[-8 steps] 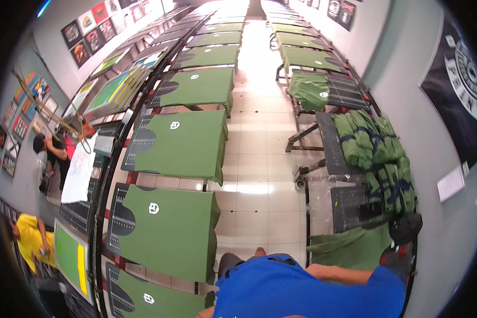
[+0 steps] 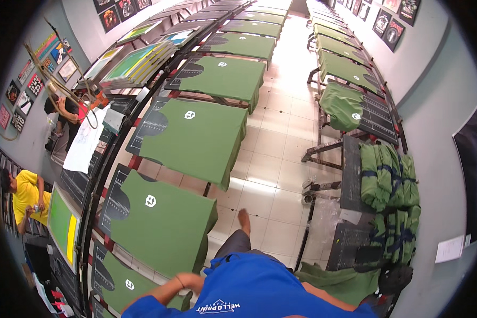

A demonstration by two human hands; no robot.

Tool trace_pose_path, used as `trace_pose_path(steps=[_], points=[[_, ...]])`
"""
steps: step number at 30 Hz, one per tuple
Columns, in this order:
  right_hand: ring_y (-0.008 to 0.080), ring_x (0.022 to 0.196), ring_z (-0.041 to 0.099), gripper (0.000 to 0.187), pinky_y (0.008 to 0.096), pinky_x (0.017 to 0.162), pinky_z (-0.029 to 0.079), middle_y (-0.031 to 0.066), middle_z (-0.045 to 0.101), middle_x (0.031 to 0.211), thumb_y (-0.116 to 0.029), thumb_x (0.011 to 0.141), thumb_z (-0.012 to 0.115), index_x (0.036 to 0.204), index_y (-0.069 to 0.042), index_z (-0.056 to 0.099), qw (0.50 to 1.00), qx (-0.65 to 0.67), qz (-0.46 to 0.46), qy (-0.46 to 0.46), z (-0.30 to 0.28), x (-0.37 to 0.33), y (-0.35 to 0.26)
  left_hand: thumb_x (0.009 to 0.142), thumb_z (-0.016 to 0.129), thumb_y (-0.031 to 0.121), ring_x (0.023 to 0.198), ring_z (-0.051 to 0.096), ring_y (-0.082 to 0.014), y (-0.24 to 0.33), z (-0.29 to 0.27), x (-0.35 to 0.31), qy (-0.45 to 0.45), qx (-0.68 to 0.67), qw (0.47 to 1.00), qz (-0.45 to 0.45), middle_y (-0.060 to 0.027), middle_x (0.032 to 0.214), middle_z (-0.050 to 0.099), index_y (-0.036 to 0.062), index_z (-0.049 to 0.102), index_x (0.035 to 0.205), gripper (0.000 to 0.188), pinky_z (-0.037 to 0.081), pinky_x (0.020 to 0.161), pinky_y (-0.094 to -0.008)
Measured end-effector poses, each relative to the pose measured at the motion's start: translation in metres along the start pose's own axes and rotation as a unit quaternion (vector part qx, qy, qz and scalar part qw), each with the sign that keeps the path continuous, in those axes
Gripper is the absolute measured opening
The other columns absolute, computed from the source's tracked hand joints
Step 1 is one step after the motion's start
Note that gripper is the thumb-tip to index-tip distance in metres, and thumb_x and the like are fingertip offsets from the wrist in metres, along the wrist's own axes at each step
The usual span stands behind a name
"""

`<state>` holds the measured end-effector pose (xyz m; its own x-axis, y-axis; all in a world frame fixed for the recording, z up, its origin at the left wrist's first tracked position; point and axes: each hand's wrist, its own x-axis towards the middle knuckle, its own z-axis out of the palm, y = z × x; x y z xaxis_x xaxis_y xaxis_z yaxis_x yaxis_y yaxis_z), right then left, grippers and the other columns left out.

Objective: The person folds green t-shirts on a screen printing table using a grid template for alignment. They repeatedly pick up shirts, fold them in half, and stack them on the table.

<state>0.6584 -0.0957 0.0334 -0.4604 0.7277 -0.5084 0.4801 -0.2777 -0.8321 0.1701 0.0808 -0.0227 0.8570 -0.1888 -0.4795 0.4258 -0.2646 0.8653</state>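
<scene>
My left hand [image 2: 192, 282] is low in the picture, beside my blue shirt and above the edge of a green T-shirt [image 2: 127, 283] laid on a dark board. Its fingers are turned away and partly hidden, so I cannot tell what they do. My right forearm [image 2: 328, 298] crosses in front of me at the lower right. The right hand itself is hidden behind my shirt. Beyond that forearm, a crumpled green cloth [image 2: 339, 281] lies on the right-hand table. Ahead on the left, another green T-shirt [image 2: 159, 222] with a small white print is spread over its board.
Rows of boards with green shirts line both sides of a tiled aisle [image 2: 270, 164]. Tied green bundles [image 2: 387, 180] and a black cap [image 2: 396, 276] sit on the right. Printing frames [image 2: 66, 225] stand at left, near a person in yellow [image 2: 29, 196] and another in dark clothes.
My view has shifted, so the tables sit differently in the picture. My left hand has come into sight at the lower left. One bare foot now shows farther forward on the tiles.
</scene>
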Motion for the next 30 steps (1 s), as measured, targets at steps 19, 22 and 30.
trace_pose_path(steps=[19, 22, 30], points=[[0.0286, 0.099, 0.064, 0.049, 0.0371, 0.084, 0.051, 0.0194, 0.063, 0.114, -0.023, 0.084, 0.069, 0.124, 0.001, 0.055, 0.849, 0.047, 0.076, 0.521, -0.508, 0.216, -0.082, 0.096, 0.052, 0.018, 0.081, 0.064, -0.0144, 0.167, -0.716, 0.336, 0.273, -0.172, 0.938, 0.123, -0.0073, 0.097, 0.066, 0.0013, 0.060, 0.112, 0.024, 0.051, 0.072, -0.0289], [0.0269, 0.108, 0.060, 0.055, 0.0367, 0.087, 0.050, 0.0195, 0.057, 0.124, -0.021, 0.084, 0.069, 0.130, 0.002, 0.048, 0.762, 0.141, 0.073, 0.627, -0.583, 0.229, -0.044, 0.096, 0.052, 0.020, 0.084, 0.063, -0.0150, 0.171, -0.780, 0.390, 0.234, -0.183, 0.951, 0.092, -0.0067, 0.099, 0.066, 0.0025, 0.059, 0.114, 0.026, 0.051, 0.072, -0.0292], [0.0283, 0.127, 0.046, 0.071, 0.0347, 0.104, 0.037, 0.0224, 0.042, 0.139, -0.033, 0.091, 0.061, 0.143, 0.003, 0.027, 0.485, 0.368, 0.140, 0.781, -0.733, 0.300, 0.050, 0.095, 0.052, 0.025, 0.099, 0.061, -0.0221, 0.182, -1.005, 0.500, 0.329, -0.182, 0.926, -0.018, -0.0098, 0.119, 0.060, 0.0036, 0.051, 0.126, 0.037, 0.050, 0.080, -0.0348]])
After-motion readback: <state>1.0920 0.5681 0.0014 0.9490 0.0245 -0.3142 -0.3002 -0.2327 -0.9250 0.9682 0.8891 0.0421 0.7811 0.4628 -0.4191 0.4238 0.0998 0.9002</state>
